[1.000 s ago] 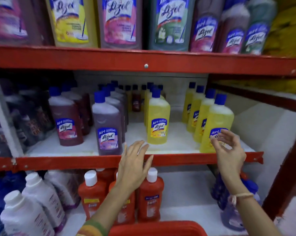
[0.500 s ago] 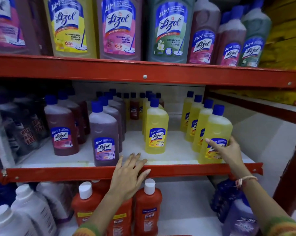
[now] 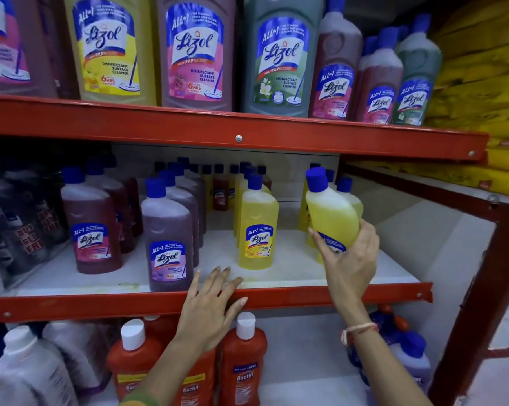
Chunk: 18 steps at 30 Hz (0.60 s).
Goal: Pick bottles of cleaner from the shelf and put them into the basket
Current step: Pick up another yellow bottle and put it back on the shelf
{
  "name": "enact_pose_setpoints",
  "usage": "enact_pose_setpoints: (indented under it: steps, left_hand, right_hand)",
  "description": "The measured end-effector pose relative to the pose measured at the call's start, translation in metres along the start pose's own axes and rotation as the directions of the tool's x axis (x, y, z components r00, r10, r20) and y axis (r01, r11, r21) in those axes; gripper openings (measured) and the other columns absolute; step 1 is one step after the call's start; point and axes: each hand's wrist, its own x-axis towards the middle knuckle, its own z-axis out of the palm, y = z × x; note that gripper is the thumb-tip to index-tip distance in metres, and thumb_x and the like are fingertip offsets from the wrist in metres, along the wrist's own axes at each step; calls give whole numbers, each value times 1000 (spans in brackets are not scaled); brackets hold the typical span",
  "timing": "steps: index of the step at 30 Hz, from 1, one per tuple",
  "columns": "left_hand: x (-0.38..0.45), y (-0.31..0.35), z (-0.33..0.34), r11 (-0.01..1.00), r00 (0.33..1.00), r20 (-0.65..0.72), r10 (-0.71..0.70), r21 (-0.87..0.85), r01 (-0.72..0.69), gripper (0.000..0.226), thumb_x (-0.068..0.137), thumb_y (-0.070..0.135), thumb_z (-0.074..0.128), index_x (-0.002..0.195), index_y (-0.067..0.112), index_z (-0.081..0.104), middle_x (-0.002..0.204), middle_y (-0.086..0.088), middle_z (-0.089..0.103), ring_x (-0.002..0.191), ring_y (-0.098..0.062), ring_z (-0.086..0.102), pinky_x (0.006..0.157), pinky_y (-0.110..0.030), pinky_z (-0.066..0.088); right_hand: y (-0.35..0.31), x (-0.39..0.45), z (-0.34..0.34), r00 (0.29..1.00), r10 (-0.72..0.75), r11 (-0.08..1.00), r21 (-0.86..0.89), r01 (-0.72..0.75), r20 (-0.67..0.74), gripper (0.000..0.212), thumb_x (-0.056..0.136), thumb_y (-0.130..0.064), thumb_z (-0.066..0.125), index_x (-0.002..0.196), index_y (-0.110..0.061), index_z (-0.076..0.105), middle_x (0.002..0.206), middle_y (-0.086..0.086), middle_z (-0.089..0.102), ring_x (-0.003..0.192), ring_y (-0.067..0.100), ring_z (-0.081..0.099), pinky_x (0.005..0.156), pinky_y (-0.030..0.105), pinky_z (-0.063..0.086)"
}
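Now lifting | right hand (image 3: 348, 259) wraps fingers round tilted yellow bottle (image 3: 330, 213), centre-right, raised off middle shelf (image 3: 206, 301) | left hand (image 3: 210, 306) splayed, empty, on shelf edge | next: carry down to basket, unseen.

yellow packs (image 3: 481, 92) beside red rack

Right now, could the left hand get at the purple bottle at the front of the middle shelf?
Probably yes. The left hand rests open on the shelf edge right beside the purple bottle, with nothing between them.
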Motion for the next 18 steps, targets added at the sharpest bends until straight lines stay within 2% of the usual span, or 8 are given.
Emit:
enact_pose_setpoints:
  steps: [2,4,6,7,10,13,16,18]
  left_hand:
    - [-1,1,-2,1000,1000,-5,-1,-6,1,63,90,61,12,139,34,41,153,1,39,145,-17,26,117,-40,-6]
    - [-2,3,-5,1000,1000,0,-3,-1,3,61,91,60,15,137,33,44,150,0,43,143,-18,30,116,-40,-5]
    - [-3,4,-6,1000,1000,4,-4,1,4,59,92,59,19,135,31,48,147,-2,48,141,-20,36,115,-40,-6]
    - [-3,5,-7,1000,1000,9,-4,3,4,60,92,59,18,135,31,48,147,-2,48,141,-20,36,115,-39,-8]
    - [-3,4,-8,1000,1000,11,-5,21,4,61,91,60,16,136,32,47,148,-1,47,141,-20,35,114,-39,-9]
    - [-3,5,-8,998,1000,25,-5,65,3,58,92,58,20,131,31,53,142,-2,54,136,-21,43,114,-44,1]
    - [-2,4,-7,996,1000,25,0,95,-3,58,92,57,21,130,30,54,140,-2,56,134,-21,46,113,-46,9]
    - [-3,3,-7,995,999,32,-1,102,-2,59,92,58,19,131,30,53,141,-3,55,135,-21,46,113,-46,9]
  right_hand:
    - [-12,-1,-7,1000,16,999,46,-16,8,75,66,-54,79,115,-6,48,101,15,61,92,28,56,72,38,49]
    - [-17,4,-14,982,113,956,251,-149,153,77,60,-55,83,115,-14,48,102,11,65,88,27,64,70,38,55]
    - [-19,9,-22,893,175,781,494,-383,415,79,55,-48,89,118,-24,48,101,11,70,76,26,73,58,38,61]
    - [-17,10,-24,840,170,700,537,-471,515,79,54,-44,91,119,-29,49,99,9,72,73,25,75,52,38,61]
    - [-10,12,-26,732,129,572,553,-606,669,70,53,-35,94,113,-33,59,94,1,77,78,22,76,50,34,60]
    - [0,12,-25,611,34,360,560,-746,791,66,61,-17,90,119,-13,58,92,1,78,83,20,75,65,33,60]
    - [5,14,-29,510,-82,257,512,-819,856,83,43,-35,97,111,-6,58,86,3,78,78,18,74,68,33,61]
    - [8,17,-31,473,-116,247,487,-838,873,89,35,-40,98,107,-7,59,85,3,78,76,18,74,68,32,62]
